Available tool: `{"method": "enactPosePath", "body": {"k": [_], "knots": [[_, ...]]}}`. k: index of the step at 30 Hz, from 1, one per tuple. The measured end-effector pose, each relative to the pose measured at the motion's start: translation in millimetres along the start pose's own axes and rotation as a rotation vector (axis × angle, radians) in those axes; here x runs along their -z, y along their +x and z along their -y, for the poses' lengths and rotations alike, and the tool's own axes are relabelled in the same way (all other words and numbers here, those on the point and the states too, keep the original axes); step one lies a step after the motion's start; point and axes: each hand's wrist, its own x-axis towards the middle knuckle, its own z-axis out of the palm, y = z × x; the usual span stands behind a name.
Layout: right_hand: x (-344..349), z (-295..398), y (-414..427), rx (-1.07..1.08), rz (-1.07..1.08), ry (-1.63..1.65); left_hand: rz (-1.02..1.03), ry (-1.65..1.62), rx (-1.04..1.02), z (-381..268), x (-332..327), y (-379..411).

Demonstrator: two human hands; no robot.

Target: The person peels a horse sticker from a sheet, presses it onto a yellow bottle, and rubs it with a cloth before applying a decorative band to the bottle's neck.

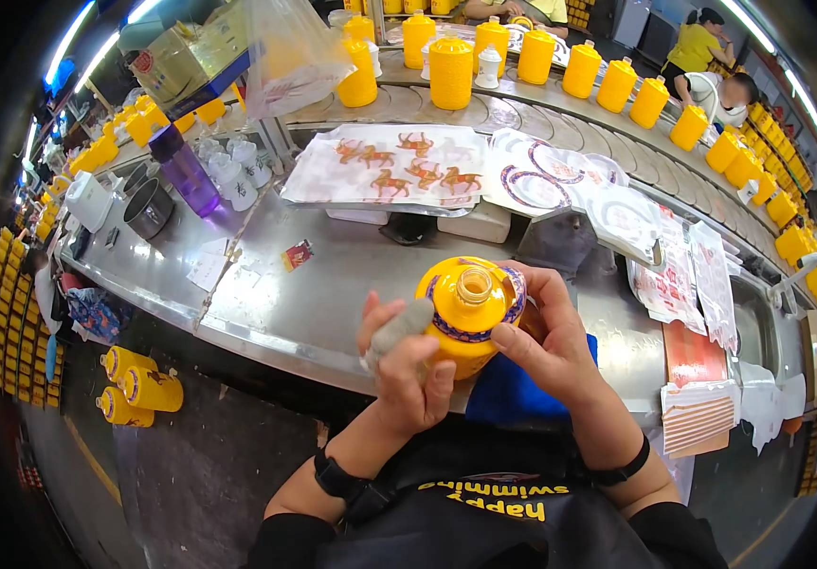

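A glossy yellow bottle (463, 291) with an uncapped threaded neck tilts towards me just above the table's front edge. Around its shoulder runs a blue patterned decal band (462, 331). My right hand (554, 345) grips the bottle from the right, thumb near the band. In my left hand (412, 384) is a grey sponge-like pad (400, 328), held against or very close to the bottle's left side; the exact contact is blurred. Beneath the bottle and my right hand, a blue cloth (515, 391) lies at the table edge. The bottle's lower body is partly hidden by my hands.
On the steel table (295, 313) are decal sheets with horses (415, 167), band decals (551, 174), a purple bottle (184, 171) and a metal pot (148, 208). A conveyor (515, 114) carries several yellow bottles behind. Bottles (140, 387) stand low at left; a sink (757, 334) is right.
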Motion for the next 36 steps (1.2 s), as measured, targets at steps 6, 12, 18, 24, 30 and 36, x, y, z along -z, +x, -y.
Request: {"method": "enactPosePath", "body": {"k": [6,12,18,24,30,36], "knots": [[-3,2,1,0.029,0.03,0.054,-0.07,-0.518,0.287,-3,-4,13],[-3,4,2,-0.023,0.051,0.048,-0.126,-0.868,0.508,-2,-14,21],[-3,2,1,-0.003,0.04,0.034,-0.153,-0.882,0.525,1,-16,16],[-4,0,-1,0.006,0.033,0.059,0.028,-0.036,-0.077,-2,-1,0],[-17,-7,-9,0.101,-0.094,-0.079,-0.046,-0.579,0.298,-5,-16,5],[-1,-2,-7,0.07,-0.075,-0.087,-0.078,-0.715,0.443,-9,-23,16]]}}
